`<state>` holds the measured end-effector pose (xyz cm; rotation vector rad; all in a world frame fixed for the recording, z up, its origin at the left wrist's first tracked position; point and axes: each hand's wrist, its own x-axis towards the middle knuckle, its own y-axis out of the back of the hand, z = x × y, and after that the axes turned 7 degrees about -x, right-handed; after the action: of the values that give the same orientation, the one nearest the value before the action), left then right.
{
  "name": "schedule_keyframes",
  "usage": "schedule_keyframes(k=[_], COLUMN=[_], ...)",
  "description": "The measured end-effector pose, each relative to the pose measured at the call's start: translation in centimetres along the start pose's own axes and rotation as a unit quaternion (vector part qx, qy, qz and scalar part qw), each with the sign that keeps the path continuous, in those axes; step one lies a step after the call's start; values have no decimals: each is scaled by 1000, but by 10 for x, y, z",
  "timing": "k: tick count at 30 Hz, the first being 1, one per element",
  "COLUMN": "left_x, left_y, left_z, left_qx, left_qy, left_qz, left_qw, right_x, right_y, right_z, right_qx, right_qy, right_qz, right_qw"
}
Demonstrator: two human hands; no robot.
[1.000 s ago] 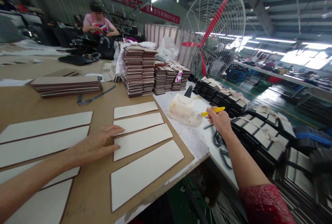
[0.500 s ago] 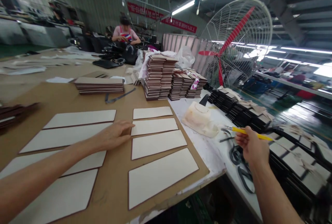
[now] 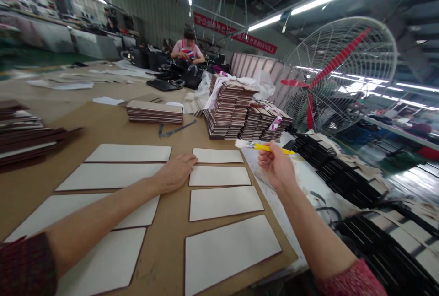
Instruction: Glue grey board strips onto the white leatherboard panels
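Note:
My right hand (image 3: 277, 165) grips a paintbrush (image 3: 258, 146) by its yellow handle, its whitish bristles pointing left near the far right panel (image 3: 219, 156). My left hand (image 3: 176, 172) lies flat with fingers stretched, fingertips at that panel's left edge. Below it in the right column lie more pale, dark-edged panels, such as a middle panel (image 3: 226, 202) and a large near panel (image 3: 233, 255). Another column of pale panels (image 3: 113, 176) runs under my left forearm. A whitish tub is mostly hidden behind my right hand.
Tall stacks of panels (image 3: 228, 110) stand at the back right, with a lower stack (image 3: 154, 111) to their left. Dark pieces (image 3: 27, 136) are piled at far left. Black stacked parts (image 3: 373, 227) and a large fan (image 3: 329, 74) are right. A co-worker (image 3: 188, 52) sits behind.
My right hand has brought the brush leftward from beside the tub to the far right panel. My left hand has moved from the second panel to the far one. The view has turned left.

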<state>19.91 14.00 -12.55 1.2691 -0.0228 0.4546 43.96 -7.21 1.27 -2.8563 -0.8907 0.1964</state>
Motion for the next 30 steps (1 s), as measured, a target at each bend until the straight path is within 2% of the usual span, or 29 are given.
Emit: schedule_keyframes(k=[2, 5, 9, 12, 19, 30], left_x=[0, -1, -2, -2, -2, -3], left_y=[-4, -9, -10, -8, -6, -4], left_z=[-2, -5, -3, 0, 3, 5], left_qx=[4, 7, 11, 17, 38, 53], left_qy=[1, 2, -1, -4, -12, -5], left_qz=[4, 13, 21, 26, 28, 27], left_qw=[1000, 1000, 1000, 999, 999, 998], right_x=[15, 35, 52, 60, 69, 81], right_y=[-33, -68, -95, -109, -123, -116], right_z=[19, 48, 78, 92, 102, 109], right_qx=[-11, -30, -60, -80, -117, -179], right_qy=[-24, -61, -97, -111, -123, -130], right_qz=[-30, -61, -77, -81, -87, -82], right_qw=[999, 996, 990, 987, 982, 972])
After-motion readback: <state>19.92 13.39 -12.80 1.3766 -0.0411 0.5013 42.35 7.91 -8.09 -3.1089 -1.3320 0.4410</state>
